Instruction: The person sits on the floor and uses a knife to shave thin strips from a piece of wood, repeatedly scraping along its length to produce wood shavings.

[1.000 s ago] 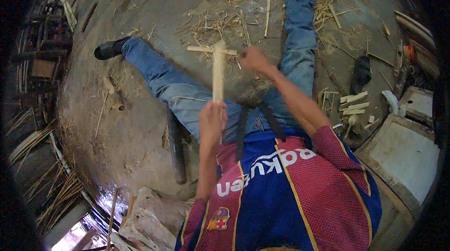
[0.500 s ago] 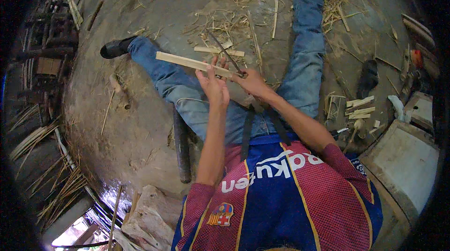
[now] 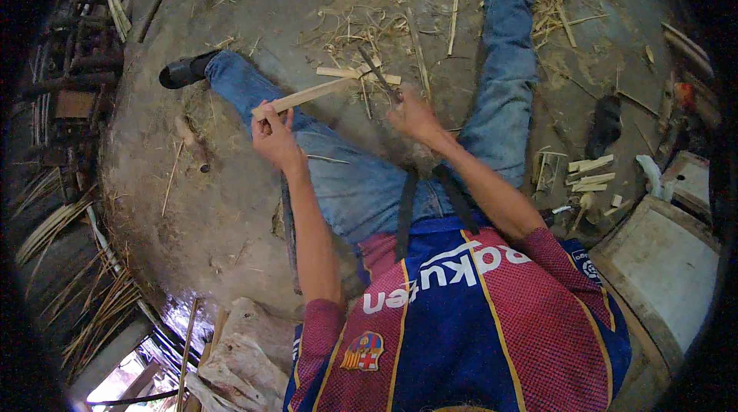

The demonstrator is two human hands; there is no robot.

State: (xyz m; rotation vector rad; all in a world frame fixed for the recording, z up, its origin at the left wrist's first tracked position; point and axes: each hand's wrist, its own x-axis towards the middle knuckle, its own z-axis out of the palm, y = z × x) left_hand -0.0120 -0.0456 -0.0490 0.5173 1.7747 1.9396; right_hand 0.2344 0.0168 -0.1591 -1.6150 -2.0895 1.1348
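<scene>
The left hand (image 3: 273, 135) is closed around the near end of a wooden strip (image 3: 311, 94), which slants away toward the right hand (image 3: 411, 114). That hand is clenched on the handle of a knife (image 3: 378, 74), whose blade meets the strip's far end. Beyond both hands lie wood scraps (image 3: 361, 74) and straw (image 3: 361, 24) on the dirt floor (image 3: 231, 181).

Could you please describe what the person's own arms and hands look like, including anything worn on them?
Both hands are bare: the left hand and the right hand show no gloves, and no rings or watch can be made out. The forearms are uncovered. Short sleeves of a football jersey end near the elbows, in a red checked pattern; the jersey body has blue and red panels with thin yellow lines.
</scene>
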